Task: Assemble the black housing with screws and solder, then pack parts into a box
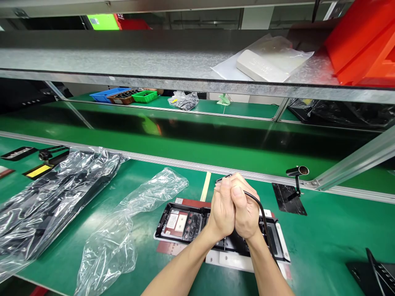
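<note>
My left hand [222, 209] and my right hand [246, 205] are closed side by side, pressed together above a black device housing [197, 224]. A black cable [263, 218] comes out by my right hand's fingers and runs down past the wrist. The tip of a small dark part [222, 178] shows just beyond my left fingers; its gripped portion is hidden. The open housing lies on a fixture with a white plate [230, 260] and reddish-brown pieces under it. My forearms cover part of its middle.
Clear plastic film [108, 242] and bagged black parts [68, 185] lie at left. A metal stand [298, 181] is on the right, with a black part [373, 275] nearer. A shelf [123, 57] spans above, carrying a white block [262, 65] and red bin [364, 45].
</note>
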A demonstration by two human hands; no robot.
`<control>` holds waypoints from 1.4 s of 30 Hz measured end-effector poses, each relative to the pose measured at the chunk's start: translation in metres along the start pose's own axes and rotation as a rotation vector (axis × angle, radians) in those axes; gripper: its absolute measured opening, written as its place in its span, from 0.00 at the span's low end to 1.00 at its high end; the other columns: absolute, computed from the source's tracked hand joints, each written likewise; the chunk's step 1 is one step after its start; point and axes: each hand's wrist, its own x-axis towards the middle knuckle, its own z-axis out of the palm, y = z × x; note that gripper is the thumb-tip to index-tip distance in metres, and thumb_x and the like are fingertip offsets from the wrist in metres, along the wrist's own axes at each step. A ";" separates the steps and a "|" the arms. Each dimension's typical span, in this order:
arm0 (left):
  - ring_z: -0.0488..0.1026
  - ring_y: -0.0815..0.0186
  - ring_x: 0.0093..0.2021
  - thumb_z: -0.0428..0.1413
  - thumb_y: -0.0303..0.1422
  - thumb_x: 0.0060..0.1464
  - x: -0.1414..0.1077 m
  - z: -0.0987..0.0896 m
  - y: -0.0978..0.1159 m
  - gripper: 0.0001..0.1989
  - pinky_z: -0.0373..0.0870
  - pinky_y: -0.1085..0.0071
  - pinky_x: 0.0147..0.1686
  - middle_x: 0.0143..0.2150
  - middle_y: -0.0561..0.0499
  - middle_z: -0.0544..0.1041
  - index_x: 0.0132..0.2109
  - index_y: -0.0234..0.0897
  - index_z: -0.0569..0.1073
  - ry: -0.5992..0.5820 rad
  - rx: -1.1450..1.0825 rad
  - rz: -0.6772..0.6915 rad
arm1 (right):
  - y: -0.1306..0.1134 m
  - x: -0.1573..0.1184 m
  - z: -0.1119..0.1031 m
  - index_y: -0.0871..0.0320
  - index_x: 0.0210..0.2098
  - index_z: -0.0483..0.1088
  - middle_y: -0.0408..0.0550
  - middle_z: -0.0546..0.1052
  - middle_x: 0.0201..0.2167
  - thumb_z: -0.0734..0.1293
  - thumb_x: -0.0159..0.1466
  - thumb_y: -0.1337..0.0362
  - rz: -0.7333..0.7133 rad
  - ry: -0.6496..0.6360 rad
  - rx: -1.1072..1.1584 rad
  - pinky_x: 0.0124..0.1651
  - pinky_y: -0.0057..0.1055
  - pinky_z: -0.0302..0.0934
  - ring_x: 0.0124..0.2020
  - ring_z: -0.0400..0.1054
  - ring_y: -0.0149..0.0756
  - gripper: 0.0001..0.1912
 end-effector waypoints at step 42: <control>0.81 0.58 0.47 0.31 0.42 0.75 0.002 0.000 0.005 0.33 0.80 0.60 0.52 0.40 0.41 0.83 0.42 0.36 0.80 -0.006 0.004 -0.007 | -0.001 0.000 0.001 0.55 0.33 0.79 0.49 0.76 0.34 0.59 0.74 0.59 -0.003 0.009 -0.016 0.40 0.38 0.63 0.36 0.69 0.38 0.20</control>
